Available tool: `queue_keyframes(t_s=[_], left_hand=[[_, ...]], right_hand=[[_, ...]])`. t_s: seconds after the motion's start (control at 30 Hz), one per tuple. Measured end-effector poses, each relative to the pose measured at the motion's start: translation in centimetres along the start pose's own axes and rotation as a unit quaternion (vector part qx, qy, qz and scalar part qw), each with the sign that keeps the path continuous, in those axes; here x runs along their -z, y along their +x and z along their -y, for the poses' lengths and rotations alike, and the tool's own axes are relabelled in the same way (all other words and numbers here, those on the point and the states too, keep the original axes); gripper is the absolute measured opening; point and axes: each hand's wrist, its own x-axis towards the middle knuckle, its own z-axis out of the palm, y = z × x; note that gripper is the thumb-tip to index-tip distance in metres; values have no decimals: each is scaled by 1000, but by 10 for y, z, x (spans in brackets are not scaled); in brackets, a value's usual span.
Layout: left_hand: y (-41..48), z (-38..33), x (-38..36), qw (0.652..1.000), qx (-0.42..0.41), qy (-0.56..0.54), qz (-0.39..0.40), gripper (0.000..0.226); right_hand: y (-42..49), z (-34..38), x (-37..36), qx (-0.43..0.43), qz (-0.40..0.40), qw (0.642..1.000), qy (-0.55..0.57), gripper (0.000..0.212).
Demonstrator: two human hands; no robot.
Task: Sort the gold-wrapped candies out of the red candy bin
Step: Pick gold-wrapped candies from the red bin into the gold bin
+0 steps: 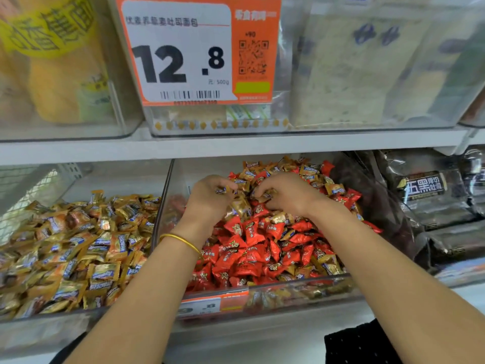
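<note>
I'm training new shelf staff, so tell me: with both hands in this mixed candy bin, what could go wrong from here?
The left hand and right hand each grip gold-wrapped candies; one could slip back among the red candies.
More gold ones lie half buried under red, so some may be missed.
The heap reaches the clear front wall; digging could push candies over it.

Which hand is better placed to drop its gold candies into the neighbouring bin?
Probably left: the left hand holds gold candies nearest the gold bin; the right hand would cross over it.
</note>
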Motion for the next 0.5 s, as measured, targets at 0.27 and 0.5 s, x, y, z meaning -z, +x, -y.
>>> queue_keyframes(t_s=[0.27, 0.5], left_hand=[[-3, -14, -4, 961, 105, -253, 43, 20], [-5, -21, -6, 806, 283, -519, 27, 13]], right_hand=[[-26, -5, 16, -51, -107, 950, 290, 10], [-39, 0, 27, -202, -58, 688, 694, 9]])
